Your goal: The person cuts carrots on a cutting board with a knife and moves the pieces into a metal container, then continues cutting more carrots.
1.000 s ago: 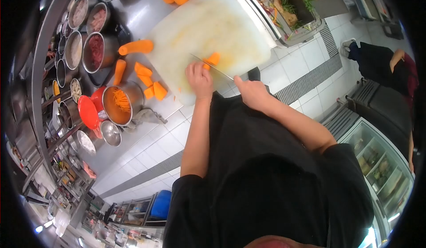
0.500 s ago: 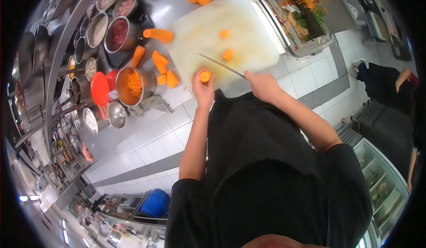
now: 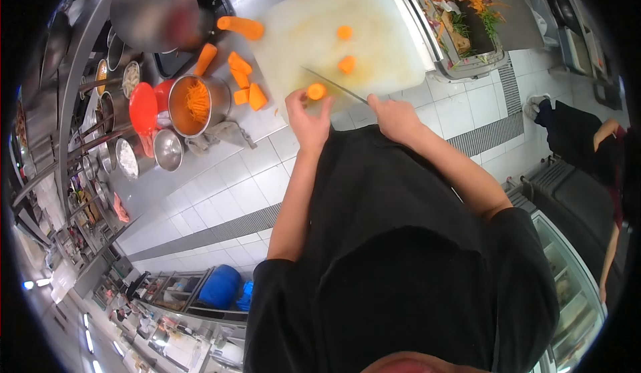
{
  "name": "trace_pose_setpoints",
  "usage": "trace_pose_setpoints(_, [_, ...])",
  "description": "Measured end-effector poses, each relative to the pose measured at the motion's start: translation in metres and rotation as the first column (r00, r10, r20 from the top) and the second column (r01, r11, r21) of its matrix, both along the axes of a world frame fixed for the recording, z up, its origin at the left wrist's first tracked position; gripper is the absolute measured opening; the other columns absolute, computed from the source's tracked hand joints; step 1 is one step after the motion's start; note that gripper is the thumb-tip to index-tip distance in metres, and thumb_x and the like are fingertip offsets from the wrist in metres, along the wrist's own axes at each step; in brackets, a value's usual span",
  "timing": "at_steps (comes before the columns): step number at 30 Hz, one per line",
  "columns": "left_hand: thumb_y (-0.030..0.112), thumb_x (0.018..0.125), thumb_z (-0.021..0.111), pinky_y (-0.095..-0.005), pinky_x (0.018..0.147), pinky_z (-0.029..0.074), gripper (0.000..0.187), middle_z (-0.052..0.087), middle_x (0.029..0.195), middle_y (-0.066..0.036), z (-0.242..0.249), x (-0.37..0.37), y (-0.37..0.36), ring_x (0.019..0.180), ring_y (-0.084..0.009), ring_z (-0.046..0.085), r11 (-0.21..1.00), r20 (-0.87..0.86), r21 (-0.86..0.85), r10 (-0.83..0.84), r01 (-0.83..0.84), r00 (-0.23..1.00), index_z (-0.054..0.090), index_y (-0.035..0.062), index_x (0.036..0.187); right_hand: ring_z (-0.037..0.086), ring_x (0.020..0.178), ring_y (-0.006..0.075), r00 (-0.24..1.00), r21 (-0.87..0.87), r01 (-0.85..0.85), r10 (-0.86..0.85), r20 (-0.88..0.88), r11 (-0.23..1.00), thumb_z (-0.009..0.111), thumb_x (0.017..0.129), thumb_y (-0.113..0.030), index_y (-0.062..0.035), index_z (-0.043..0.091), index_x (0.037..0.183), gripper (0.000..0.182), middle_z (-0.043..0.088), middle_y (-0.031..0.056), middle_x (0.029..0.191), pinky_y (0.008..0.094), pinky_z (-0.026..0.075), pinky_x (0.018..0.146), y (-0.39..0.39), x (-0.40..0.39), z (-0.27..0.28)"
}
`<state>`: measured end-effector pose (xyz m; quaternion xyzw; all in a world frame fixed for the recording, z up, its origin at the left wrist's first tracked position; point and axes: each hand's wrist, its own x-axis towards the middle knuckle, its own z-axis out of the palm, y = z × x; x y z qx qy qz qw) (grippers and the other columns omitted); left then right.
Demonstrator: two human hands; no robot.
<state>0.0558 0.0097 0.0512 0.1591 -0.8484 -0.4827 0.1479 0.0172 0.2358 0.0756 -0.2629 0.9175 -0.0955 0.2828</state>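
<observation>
My right hand (image 3: 398, 119) is closed round the handle of a knife (image 3: 337, 86), whose blade points up and left over the near edge of the white cutting board (image 3: 294, 32). Beside the blade, my left hand (image 3: 308, 116) has its thumb and fingers around an upright carrot piece (image 3: 316, 92); the fingers look slightly spread, with the thumb at its right side. Two more carrot pieces lie farther up the board, a round one (image 3: 344, 33) and an angular one (image 3: 346, 64).
Left of the board are a peeled carrot (image 3: 242, 27), carrot chunks (image 3: 257, 97), a pot with carrot shreds (image 3: 179, 116), a red bowl (image 3: 142, 108) and a cloth (image 3: 224, 137). A scrap bin (image 3: 467, 72) stands at the upper right; a person (image 3: 574, 129) is at the far right.
My left hand's fingers have loosened around the carrot piece. The view has shifted slightly, and a blurred patch now covers the bowls at the upper left. The knife stays in my right hand.
</observation>
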Motion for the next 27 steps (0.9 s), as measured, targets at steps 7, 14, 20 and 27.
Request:
trace_pose_setpoints(7, [0.01, 0.095, 0.07, -0.0408, 0.093, 0.051, 0.023, 0.062, 0.117, -0.015, -0.002, -0.002, -0.001, 0.109, -0.0337, 0.06, 0.995, -0.023, 0.028, -0.093, 0.094, 0.995, 0.064, 0.0011, 0.115, 0.074, 0.073, 0.0377, 1.0, -0.02, 0.014, -0.014, -0.027, 1.0, 0.066, 0.083, -0.005, -0.0048, 0.048, 0.118, 0.039, 0.072, 0.0174, 0.078, 0.0498, 0.057, 0.061, -0.001, 0.004, 0.024])
trace_pose_setpoints(14, [0.014, 0.098, 0.069, -0.0379, 0.09, 0.055, 0.024, 0.06, 0.119, -0.014, -0.006, -0.007, -0.002, 0.108, -0.0286, 0.061, 0.977, -0.017, -0.143, -0.16, 0.156, 0.987, 0.062, 0.0026, 0.117, 0.072, 0.065, 0.0365, 0.999, -0.017, 0.008, -0.008, 0.038, 1.0, 0.062, 0.086, -0.005, -0.0041, 0.049, 0.114, 0.03, 0.071, 0.0156, 0.072, 0.0477, 0.056, 0.058, 0.005, 0.007, 0.042])
trace_pose_setpoints(20, [0.014, 0.098, 0.067, -0.0376, 0.088, 0.052, 0.023, 0.06, 0.119, -0.012, 0.0, -0.01, -0.002, 0.107, -0.0275, 0.06, 0.979, 0.063, -0.104, -0.17, 0.176, 0.983, 0.06, 0.0027, 0.117, 0.072, 0.06, 0.0322, 0.999, -0.08, -0.018, 0.015, -0.041, 0.997, 0.06, 0.09, -0.007, -0.0045, 0.048, 0.108, 0.022, 0.069, 0.0132, 0.067, 0.0432, 0.055, 0.052, 0.022, 0.016, 0.069])
trace_pose_setpoints(27, [0.008, 0.094, 0.067, -0.0374, 0.088, 0.049, 0.023, 0.06, 0.118, -0.014, 0.002, -0.01, -0.001, 0.105, -0.0303, 0.058, 0.988, 0.072, -0.051, -0.145, 0.148, 0.987, 0.06, 0.0015, 0.116, 0.072, 0.059, 0.0299, 0.997, -0.051, -0.038, 0.035, -0.064, 0.998, 0.061, 0.089, -0.007, -0.0057, 0.049, 0.104, 0.02, 0.069, 0.0119, 0.066, 0.0402, 0.056, 0.05, 0.027, 0.019, 0.074])
